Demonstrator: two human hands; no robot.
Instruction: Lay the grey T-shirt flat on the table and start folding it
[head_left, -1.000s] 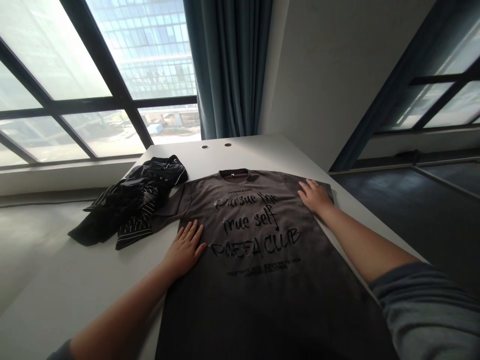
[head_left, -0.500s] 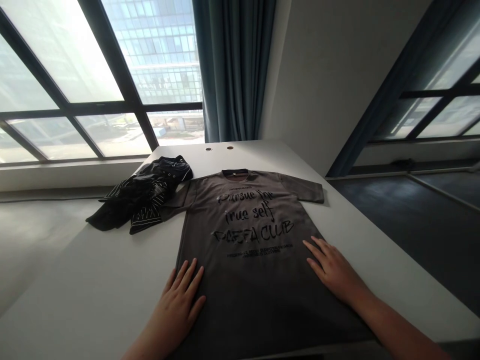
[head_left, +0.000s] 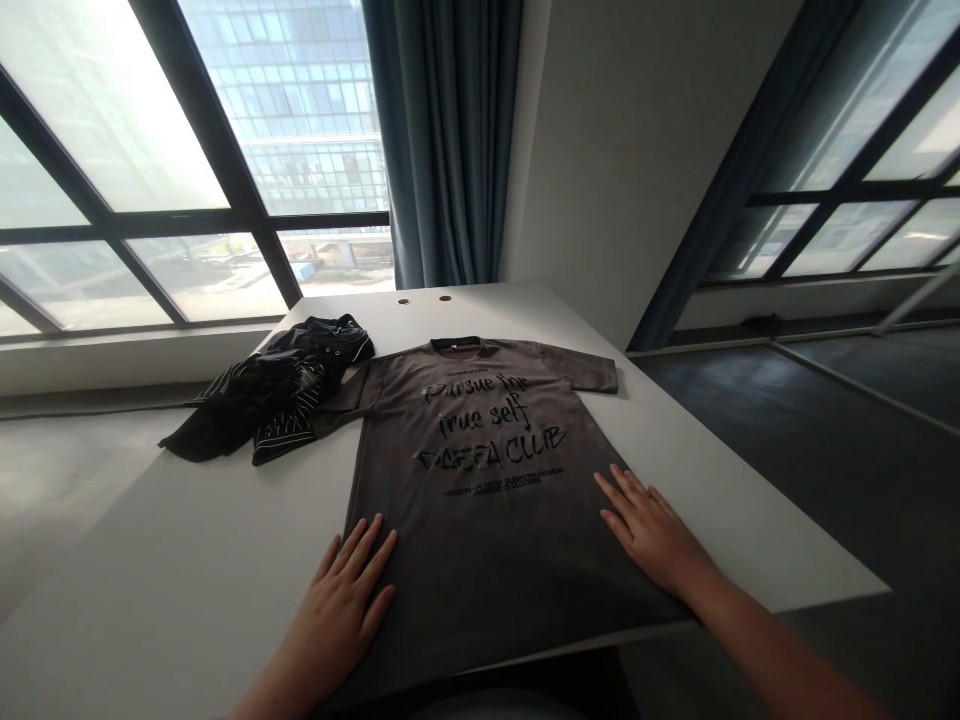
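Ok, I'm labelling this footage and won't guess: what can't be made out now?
All in the head view:
Grey T-shirt: back hidden beneath its front.
Collar label: too small to read.
Left hand and right hand: palms hidden by their backs.
Black clothing: folds hide how many pieces.
Right forearm: cut off by bottom edge.

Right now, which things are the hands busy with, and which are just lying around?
In use:
left hand, fingers spread, at the T-shirt's side
right hand, on its other side
grey T-shirt, laid out
white table, underneath

Just around:
bunched black clothing, by one sleeve
blue curtain, hanging behind
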